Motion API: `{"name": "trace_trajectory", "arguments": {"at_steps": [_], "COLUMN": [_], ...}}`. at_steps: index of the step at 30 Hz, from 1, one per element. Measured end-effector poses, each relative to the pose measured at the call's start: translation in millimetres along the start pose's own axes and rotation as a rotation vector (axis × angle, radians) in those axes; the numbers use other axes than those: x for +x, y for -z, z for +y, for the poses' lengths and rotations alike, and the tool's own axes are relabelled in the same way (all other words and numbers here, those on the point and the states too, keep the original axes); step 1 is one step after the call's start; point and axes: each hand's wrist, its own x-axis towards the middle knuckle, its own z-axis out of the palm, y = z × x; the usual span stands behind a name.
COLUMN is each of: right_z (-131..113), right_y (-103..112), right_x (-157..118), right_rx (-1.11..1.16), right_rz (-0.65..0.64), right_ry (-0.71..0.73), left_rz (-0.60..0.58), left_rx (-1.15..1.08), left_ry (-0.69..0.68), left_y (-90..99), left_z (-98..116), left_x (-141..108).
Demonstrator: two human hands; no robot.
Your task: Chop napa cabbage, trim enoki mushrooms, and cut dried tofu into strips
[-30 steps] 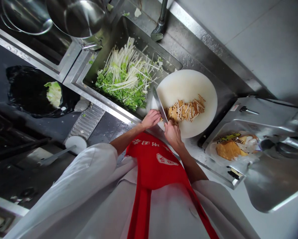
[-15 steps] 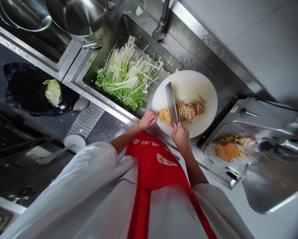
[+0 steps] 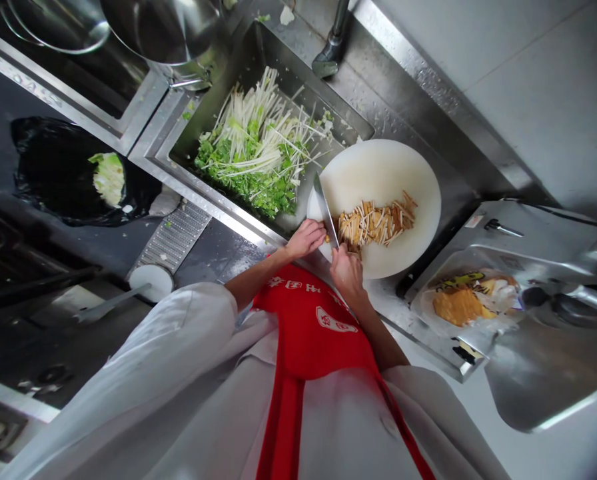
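My right hand (image 3: 347, 270) is closed round the handle of a cleaver (image 3: 325, 208), whose blade stands at the left part of a round white cutting board (image 3: 413, 167). Right of the blade lie thin brown strips (image 3: 378, 223) in a heap. On the blade's left side, my left hand (image 3: 307, 238) has its fingers bent together at the board's edge. A small bit of the brown food shows by its fingertips; the rest of what it holds is hidden.
A sink (image 3: 178, 150) holds chopped greens and white stems (image 3: 258, 153) behind my left hand. A faucet (image 3: 328, 57) hangs above it. Metal pots (image 3: 163, 30), a black bin bag (image 3: 53, 173) and a slicer (image 3: 533, 360) with a plastic bag (image 3: 471, 297) stand around.
The cleaver and my right hand have moved left across the board, close to my left hand. The brown food left of the blade is now mostly out of sight. The view has shifted slightly.
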Motion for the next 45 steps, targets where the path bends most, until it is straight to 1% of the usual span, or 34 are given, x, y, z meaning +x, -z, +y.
{"name": "trace_trajectory", "arguments": {"at_steps": [5, 9, 13, 17, 20, 23, 25, 27, 28, 30, 31, 32, 33, 34, 36, 37, 38, 39, 41, 45], "right_z": [-3.4, 0.0, 9.3, 5.9, -0.5, 5.5, 20.7, 42.0, 53.2, 72.8, 80.1, 85.1, 88.0, 88.8, 86.2, 83.8, 81.6, 80.0, 79.8, 91.5], "right_y": [-3.9, 5.1, 13.8, 11.6, 6.9, 4.8, 5.9, 9.1, 11.4, 16.7, 19.4, 21.9, 23.9, 25.3, 25.9, 25.2, 24.0, 22.3, 18.1, 8.9], "right_x": [9.7, 19.2, 12.3, 5.3, 13.4, 26.9, 31.7, 29.6, 26.2, 16.5, 11.5, 7.0, 3.5, 1.1, -0.8, -0.7, -0.3, 0.2, 0.8, 0.8], "right_rx": [-0.007, 0.037, 0.030, 0.025, 0.056, 0.157, 0.312, 0.597, 0.789, 1.197, 1.374, 1.513, 1.613, 1.679, 1.752, 1.771, 1.785, 1.797, 1.820, 1.879], "right_rz": [0.017, 0.000, -0.004, -0.004, 0.007, 0.037, 0.081, 0.118, 0.118, 0.069, 0.032, -0.005, -0.038, -0.065, -0.086, -0.077, -0.056, -0.028, 0.024, 0.084], "right_ry": [0.004, 0.025, 0.037, 0.052, 0.034, 0.051, 0.063, 0.030, 0.009, -0.006, 0.007, 0.026, 0.046, 0.065, 0.093, 0.103, 0.108, 0.108, 0.100, 0.069], "left_rz": [-0.070, -0.089, -0.083, -0.092, -0.107, -0.115, -0.097, -0.025, 0.049, 0.266, 0.364, 0.415, 0.398, 0.316, 0.041, -0.088, -0.185, -0.247, -0.286, -0.254], "left_rx": [0.037, 0.043, 0.036, -0.006, -0.016, -0.024, -0.061, -0.129, -0.179, -0.340, -0.468, -0.629, -0.815, -1.007, -1.317, -1.413, -1.473, -1.502, -1.497, -1.326], "left_ry": [-0.023, -0.038, -0.046, -0.023, 0.000, 0.029, 0.057, 0.114, 0.171, 0.338, 0.434, 0.522, 0.597, 0.657, 0.758, 0.806, 0.850, 0.884, 0.908, 0.826], "left_y": [-2.5, -2.3, -5.9, -8.1, -6.3, -2.1, 2.1, 6.9, 9.3, 12.9, 14.0, 14.4, 14.3, 13.8, 12.8, 12.8, 13.5, 15.0, 20.3, 32.9], "left_z": [-6.6, -10.0, -11.8, -12.7, -12.3, -8.0, -0.7, 10.8, 18.1, 35.0, 44.3, 54.0, 64.0, 74.0, 92.9, 101.2, 108.5, 114.5, 122.9, 131.7], "left_x": [2.6, -0.7, -2.9, -2.8, -1.7, -1.0, -0.4, 2.3, 5.7, 18.8, 28.8, 40.8, 54.2, 68.1, 93.2, 102.7, 109.6, 113.7, 114.7, 104.4]}}
